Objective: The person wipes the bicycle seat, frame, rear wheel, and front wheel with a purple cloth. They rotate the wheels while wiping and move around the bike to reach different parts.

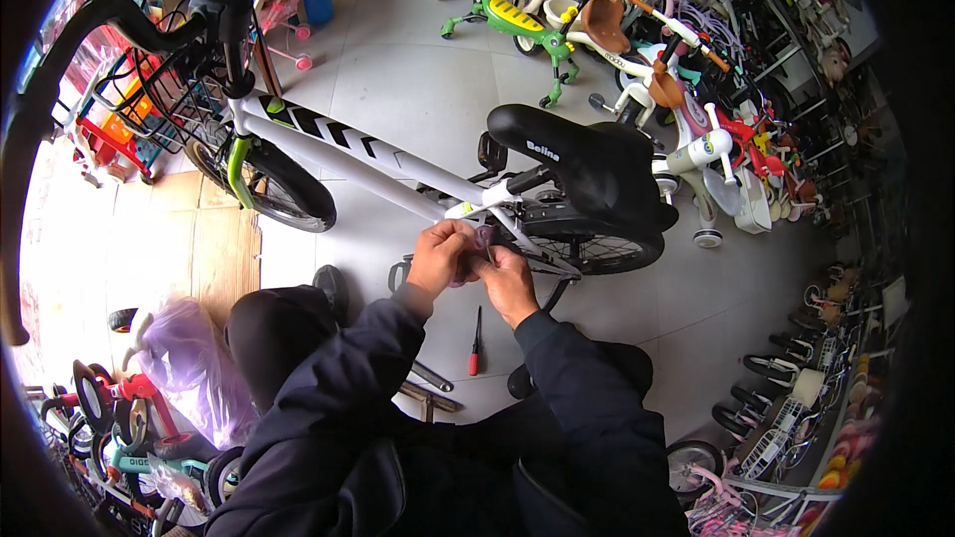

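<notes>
Low down, a red-handled screwdriver (475, 360) lies on the grey tiled floor (686, 303), its shaft pointing away, with a dark metal bar (432, 376) to its left. Just beyond, the left hand (440, 255) and right hand (507, 283) meet, fingers pinched on a small purplish piece (484, 237), mostly covered; its kind cannot be told. It sits in front of a white bicycle's frame (438, 175), below the black saddle (587, 164); whether it touches the frame is unclear. Farther off, a green ride-on toy (517, 23) stands near crowded children's bikes.
</notes>
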`<state>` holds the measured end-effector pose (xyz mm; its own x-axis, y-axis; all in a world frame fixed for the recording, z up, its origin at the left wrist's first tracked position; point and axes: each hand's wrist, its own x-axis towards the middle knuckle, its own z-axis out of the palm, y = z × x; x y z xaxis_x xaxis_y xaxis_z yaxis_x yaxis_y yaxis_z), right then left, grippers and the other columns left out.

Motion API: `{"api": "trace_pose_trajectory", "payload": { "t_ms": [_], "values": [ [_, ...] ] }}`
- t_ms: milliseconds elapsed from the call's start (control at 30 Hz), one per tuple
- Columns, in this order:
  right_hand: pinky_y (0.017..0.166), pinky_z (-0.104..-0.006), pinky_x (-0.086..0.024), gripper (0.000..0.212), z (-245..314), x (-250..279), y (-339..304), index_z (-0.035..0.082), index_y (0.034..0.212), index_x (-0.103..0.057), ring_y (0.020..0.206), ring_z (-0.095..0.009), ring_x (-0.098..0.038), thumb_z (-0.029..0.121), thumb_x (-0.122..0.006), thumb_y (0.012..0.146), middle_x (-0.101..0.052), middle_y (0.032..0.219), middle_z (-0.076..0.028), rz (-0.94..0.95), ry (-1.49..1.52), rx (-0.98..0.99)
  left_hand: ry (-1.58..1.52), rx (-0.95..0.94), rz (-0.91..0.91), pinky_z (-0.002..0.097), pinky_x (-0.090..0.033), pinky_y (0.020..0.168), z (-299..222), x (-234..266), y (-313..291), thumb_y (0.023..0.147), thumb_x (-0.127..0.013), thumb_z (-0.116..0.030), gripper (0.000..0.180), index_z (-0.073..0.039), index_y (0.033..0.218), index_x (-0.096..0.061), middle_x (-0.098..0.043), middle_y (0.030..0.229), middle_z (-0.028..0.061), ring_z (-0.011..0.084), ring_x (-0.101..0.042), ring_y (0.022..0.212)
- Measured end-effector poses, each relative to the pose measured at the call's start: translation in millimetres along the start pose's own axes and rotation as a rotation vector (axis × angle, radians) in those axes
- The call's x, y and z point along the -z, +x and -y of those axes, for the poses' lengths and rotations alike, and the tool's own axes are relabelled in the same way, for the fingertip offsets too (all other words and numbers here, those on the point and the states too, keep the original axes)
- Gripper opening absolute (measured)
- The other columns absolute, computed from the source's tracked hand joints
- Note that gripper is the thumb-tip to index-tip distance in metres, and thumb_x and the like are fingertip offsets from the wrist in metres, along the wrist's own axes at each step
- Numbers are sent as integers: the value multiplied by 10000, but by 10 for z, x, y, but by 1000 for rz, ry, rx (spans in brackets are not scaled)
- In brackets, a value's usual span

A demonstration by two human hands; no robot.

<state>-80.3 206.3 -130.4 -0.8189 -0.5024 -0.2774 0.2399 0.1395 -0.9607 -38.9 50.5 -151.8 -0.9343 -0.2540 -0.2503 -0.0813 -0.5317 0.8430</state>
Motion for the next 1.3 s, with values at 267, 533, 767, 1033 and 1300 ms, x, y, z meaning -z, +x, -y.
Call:
{"api": "trace_pose_trajectory", "payload": {
  "t_ms": [267,533,767,1033,1300],
  "values": [
    [853,-346,-542,254,-360,-90,298,5,1210,-671,940,-182,-705,77,-624,971,-753,1017,-119,-505,-482,94,438,-191,-273,310,-530,690,91,185,523,970,-619,-131,226,25,1086,-735,-734,875,113,141,-672,764],
    [1071,-412,-469,557,-822,-137,835,-45,1447,-478,1257,-351,-616,-49,-522,891,-616,1346,-262,-301,-169,117,772,-186,142,328,-548,664,-194,235,920,990,-549,-50,321,-3,1266,-707,-739,889,114,170,-677,733],
    [649,-324,-484,350,-741,-61,885,8,1249,-589,719,-147,-580,-34,-488,917,-608,888,-57,-230,-255,246,872,-146,217,342,-563,732,-264,241,1061,968,-587,-94,298,-27,1216,-737,-765,977,120,187,-698,777],
    [821,-391,-546,436,-566,-62,865,-20,1371,-551,929,-291,-693,11,-520,937,-693,1136,-204,-168,-365,112,1020,-372,87,408,-549,882,-57,293,1112,889,-639,-94,217,-32,1057,-761,-755,1074,179,350,-713,1006],
    [894,-381,-564,534,-771,-162,588,12,1484,-507,1025,-294,-748,31,-544,952,-749,1153,-198,-409,-546,372,974,-505,-553,505,-534,759,-202,396,797,890,-582,-34,137,-6,1006,-648,-710,935,249,490,-664,902]
  ]
}}
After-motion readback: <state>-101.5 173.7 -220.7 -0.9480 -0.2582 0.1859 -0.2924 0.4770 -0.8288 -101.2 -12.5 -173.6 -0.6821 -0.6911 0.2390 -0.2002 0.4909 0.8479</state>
